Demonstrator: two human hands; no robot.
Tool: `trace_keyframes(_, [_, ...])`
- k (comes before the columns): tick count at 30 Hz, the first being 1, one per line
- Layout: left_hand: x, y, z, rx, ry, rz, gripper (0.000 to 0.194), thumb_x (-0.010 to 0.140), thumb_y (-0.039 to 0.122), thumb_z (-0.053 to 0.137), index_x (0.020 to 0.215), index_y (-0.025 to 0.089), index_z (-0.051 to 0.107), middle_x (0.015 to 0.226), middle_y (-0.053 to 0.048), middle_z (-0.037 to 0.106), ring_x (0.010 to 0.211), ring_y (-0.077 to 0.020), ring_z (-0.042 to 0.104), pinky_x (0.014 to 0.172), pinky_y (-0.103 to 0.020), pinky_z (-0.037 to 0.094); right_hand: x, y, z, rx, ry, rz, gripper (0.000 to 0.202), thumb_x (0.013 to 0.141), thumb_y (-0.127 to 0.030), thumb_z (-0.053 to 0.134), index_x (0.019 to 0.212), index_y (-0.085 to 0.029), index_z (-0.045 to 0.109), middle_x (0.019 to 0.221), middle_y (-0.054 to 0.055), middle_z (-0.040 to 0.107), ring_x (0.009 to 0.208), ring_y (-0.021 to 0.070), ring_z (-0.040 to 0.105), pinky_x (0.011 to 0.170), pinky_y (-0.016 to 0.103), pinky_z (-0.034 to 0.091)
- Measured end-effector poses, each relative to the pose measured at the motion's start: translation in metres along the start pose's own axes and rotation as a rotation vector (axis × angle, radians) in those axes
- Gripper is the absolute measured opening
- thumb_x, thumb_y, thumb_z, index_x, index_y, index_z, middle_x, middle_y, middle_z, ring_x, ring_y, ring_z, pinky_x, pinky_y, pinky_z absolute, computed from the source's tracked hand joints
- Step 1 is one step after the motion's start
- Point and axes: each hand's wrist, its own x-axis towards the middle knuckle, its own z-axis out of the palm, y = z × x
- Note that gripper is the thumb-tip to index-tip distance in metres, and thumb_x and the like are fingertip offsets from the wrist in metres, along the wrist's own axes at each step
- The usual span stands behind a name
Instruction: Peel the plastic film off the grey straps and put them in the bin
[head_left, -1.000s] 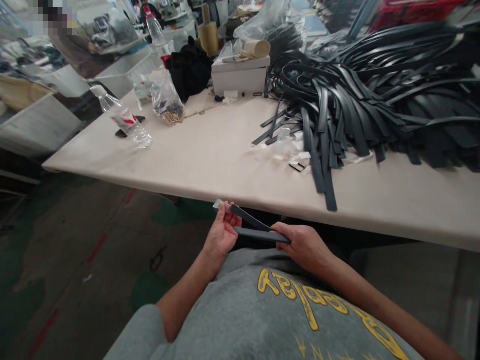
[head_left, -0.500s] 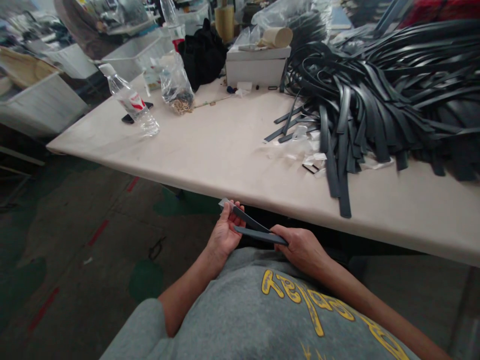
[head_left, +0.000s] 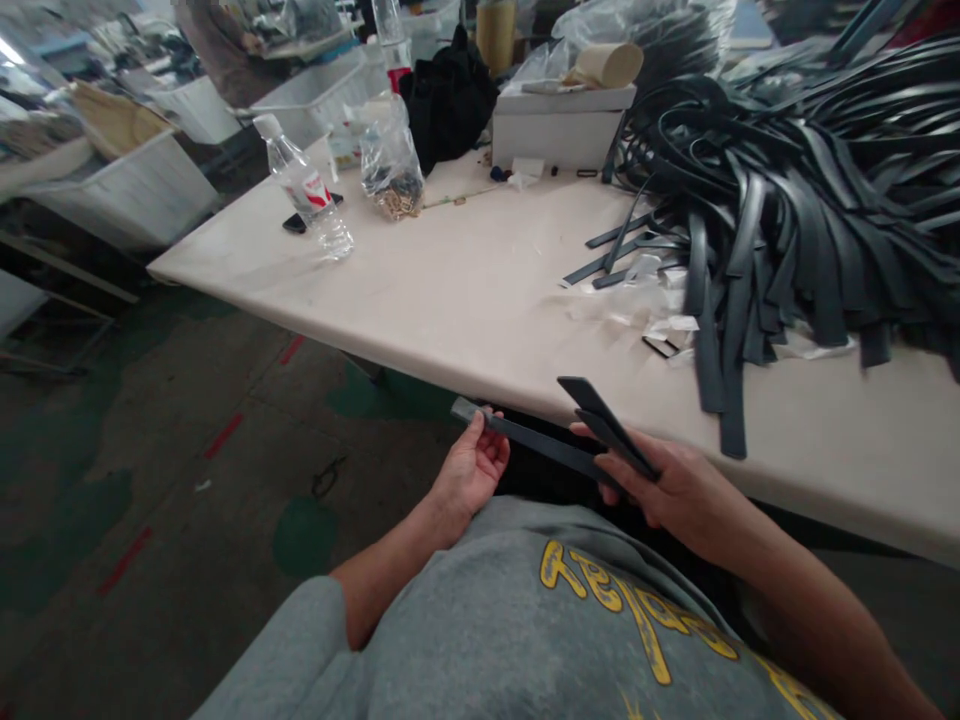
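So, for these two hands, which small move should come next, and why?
Perhaps the right hand could even up the two dark strip ends standing out of its grip, because one tip reaches past the other; the left hand pinches the dark length between the hands.

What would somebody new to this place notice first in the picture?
Probably the big tangle of dark straps heaped over the right side of the pale table. Next, the two hands below the table's near edge, the left and the right, with a dark strap stretched between them. A clear bottle stands out at the table's left.
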Motion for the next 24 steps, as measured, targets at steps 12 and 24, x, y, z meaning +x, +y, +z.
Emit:
trace_keyframes(12, [0.000,-0.007,0.003,0.026,-0.061,0.018,0.010,0.091,0.023,0.061,0.088,0.016,0.068,0.087,-0.003,0.074,0.072,-0.0094,0.067,0.066,-0.021,0.053,0.018,-0.011,0.003,0.026,-0.090,-0.001,0.045,0.097,-0.043,0.042,0.137,-0.026,0.053,0.065,-0.002,0.066,0.043,0.0124,0.054,0.040,0.022,0.042])
trace_keyframes(24, [0.002,-0.009,0.002,0.032,-0.054,-0.001,0.010,0.091,0.019,0.061,0.087,0.015,0.068,0.082,-0.003,0.073,0.070,-0.0096,0.067,0.066,-0.021,0.053,0.028,-0.010,0.012,-0.122,-0.025,-0.070,0.040,0.095,-0.033,0.045,0.132,-0.026,0.058,0.064,-0.003,0.067,0.050,0.0143,0.059,0.048,0.024,0.044])
